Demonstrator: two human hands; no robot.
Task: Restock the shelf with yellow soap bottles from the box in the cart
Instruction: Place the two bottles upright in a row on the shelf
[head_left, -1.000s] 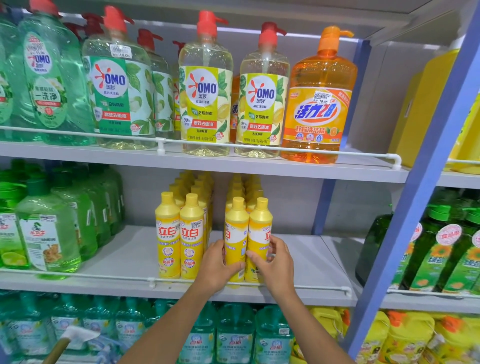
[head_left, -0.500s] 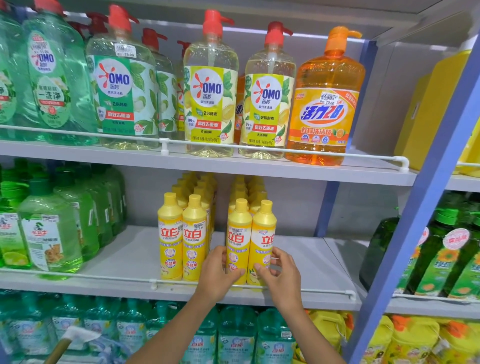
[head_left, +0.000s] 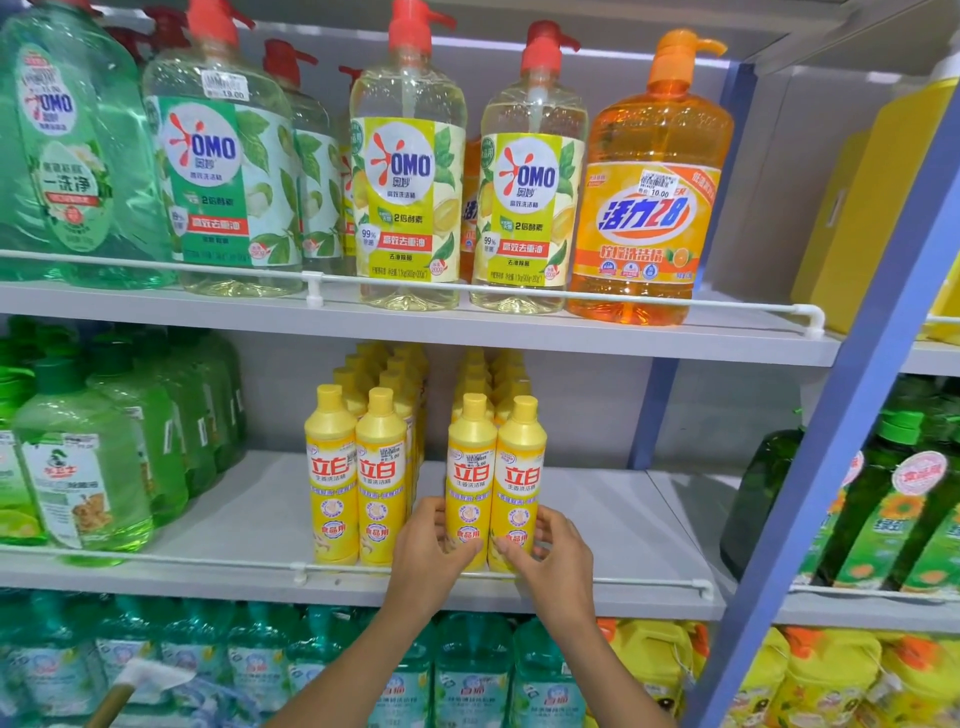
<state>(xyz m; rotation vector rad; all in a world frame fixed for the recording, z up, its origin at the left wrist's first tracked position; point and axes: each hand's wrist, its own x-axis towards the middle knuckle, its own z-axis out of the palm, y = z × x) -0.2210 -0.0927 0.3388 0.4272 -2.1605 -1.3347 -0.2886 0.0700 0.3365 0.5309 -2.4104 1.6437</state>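
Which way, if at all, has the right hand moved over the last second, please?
Yes. The right hand has slid down the yellow bottle it holds, towards the white shelf rail.

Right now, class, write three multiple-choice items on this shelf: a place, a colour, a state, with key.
1. The small yellow plastic soap bottles stand: A among the clear plastic pump bottles; B one shelf below them; C on the floor.
2. The big orange plastic bottle's pump is: A red; B green; C orange.
3. The left grip and right grip, bare hands: A hang empty; B each hold a front yellow bottle; C lift a box.
Key: B, pump bottles stand above; C, it matches the body; B, fingers curl round bottles.
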